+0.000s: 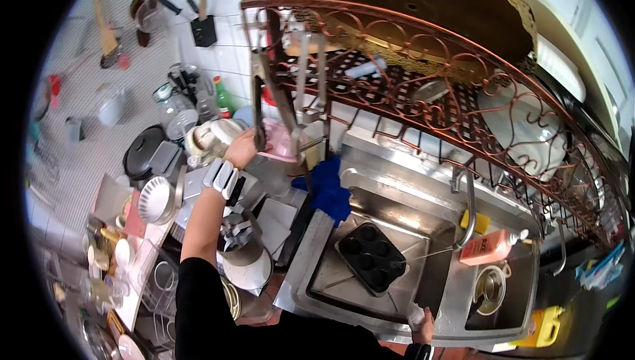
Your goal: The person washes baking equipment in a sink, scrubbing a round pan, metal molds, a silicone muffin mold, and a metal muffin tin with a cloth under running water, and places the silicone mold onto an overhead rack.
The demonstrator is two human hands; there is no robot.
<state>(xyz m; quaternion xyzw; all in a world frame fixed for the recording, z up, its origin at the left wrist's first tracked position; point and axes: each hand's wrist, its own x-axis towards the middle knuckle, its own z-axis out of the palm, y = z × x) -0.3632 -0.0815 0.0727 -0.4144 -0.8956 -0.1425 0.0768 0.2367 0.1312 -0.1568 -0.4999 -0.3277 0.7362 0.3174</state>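
My left hand (242,150) is stretched out to the back left, at the near side of a pink plastic container (281,140). Hanging metal utensils (260,105) cover its fingertips, so I cannot see whether it grips anything. At the front edge of the sink, my right hand (426,327) is closed around a crumpled white wad (416,317), whose kind is unclear. A dark muffin tin (372,258) lies in the left sink basin (331,280). A thin stream of water from the faucet (470,211) reaches the tin.
Blue rubber gloves (329,190) drape over the sink's left rim. A pink-orange bottle (489,247) and yellow sponge (475,221) are by the faucet. Small pots (490,290) stand in the right basin. A copper-coloured rack (410,102) overhangs the sink; a blender-like appliance (246,264) is beside my left arm.
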